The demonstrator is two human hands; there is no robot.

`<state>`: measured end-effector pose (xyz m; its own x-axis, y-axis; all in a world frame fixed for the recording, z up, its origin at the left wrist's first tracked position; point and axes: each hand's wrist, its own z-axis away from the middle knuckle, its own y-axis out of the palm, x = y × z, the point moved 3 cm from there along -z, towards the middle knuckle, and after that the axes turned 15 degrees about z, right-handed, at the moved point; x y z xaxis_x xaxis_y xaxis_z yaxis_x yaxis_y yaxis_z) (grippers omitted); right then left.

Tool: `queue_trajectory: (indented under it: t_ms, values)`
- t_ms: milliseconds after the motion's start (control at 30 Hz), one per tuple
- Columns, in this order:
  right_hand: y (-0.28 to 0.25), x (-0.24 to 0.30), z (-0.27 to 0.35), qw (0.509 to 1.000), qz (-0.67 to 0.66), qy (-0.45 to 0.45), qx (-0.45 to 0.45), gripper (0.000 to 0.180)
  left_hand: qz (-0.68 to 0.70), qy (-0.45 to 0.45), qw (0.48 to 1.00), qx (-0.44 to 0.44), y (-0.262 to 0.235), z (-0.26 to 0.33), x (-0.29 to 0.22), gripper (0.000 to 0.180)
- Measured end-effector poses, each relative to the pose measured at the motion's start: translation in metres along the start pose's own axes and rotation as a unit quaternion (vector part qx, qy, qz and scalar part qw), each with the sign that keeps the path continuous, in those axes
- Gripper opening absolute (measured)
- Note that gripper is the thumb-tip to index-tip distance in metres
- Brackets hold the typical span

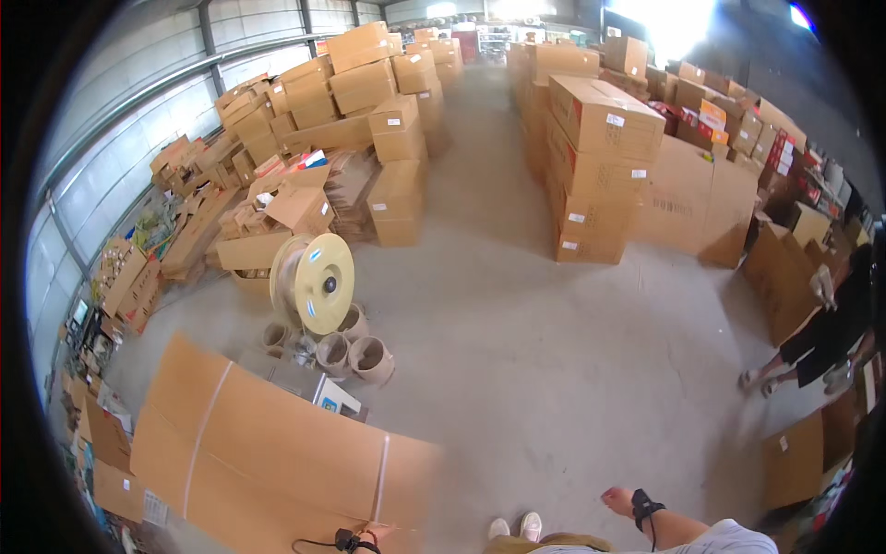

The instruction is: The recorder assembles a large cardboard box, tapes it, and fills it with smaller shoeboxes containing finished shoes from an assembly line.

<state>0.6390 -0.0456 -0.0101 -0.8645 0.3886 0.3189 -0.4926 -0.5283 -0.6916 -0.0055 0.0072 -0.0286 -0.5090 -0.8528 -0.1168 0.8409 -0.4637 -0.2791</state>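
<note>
At the lower edge the left hand (374, 534), a dark strap at its wrist, grips the near edge of a large flattened cardboard sheet (277, 452), fingers closed on the board — only part of the hand shows. The right hand (616, 499), also with a dark wrist strap, hangs free over the concrete floor (517, 369), well apart from the sheet; it holds nothing, and whether its fingers are spread or curled I cannot tell. Between them, the toes of 2 white shoes (515, 527) show. The sheet lies tilted, creased in panels with 2 pale tape lines, not yet folded into any box shape, so judging from this the work on it looks barely begun, with all forming and closing left to do. Just beyond the sheet stand a pale yellow strapping reel (318, 282) and several empty cardboard cores (355, 355). Farther left, a loose heap of open cartons (240, 194); at centre right, a tall stack of sealed boxes (595, 166). At the right rim another person (826, 332) in dark clothes bends among cartons — apart from the wearer.
</note>
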Motion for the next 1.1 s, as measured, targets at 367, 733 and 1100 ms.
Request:
queue_trajectory:
  t_ms: [367,733,1100]
  values:
    - [-0.064,0.175,-0.035,0.973,0.077,-0.216,-0.035,0.029,0.004,0.27,0.515,-0.814,-0.123,0.245,-0.062,0.057]
    - [-0.148,0.231,-0.178,0.931,0.077,-0.357,0.005,0.023,0.022,0.118,0.699,-0.705,0.033,0.271,-0.129,0.046]
    - [-0.185,0.446,-0.193,0.604,0.297,-0.737,0.069,0.035,0.054,0.049,0.66,-0.748,0.049,0.276,-0.11,0.042]
